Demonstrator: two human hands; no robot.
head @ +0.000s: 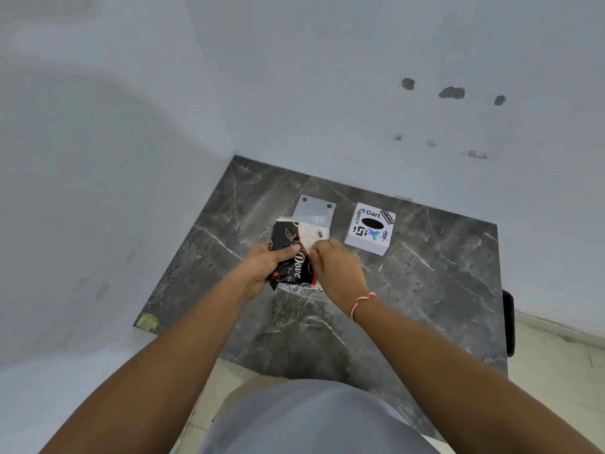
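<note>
From the head camera, one Dove packet is held just above the dark marble table. The left hand grips it, thumb on top, and the right hand pinches its right edge. Behind it lies one white panel with two holes. Beside that stands one stickered white box.

Dark marble table, pale walls, corner.

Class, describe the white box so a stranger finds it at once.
Start at the dark marble table in the white-walled corner. Near its far edge, right of the black Dove packet, sits a white box. Only it bears stickers around a dark oval hole.
</note>
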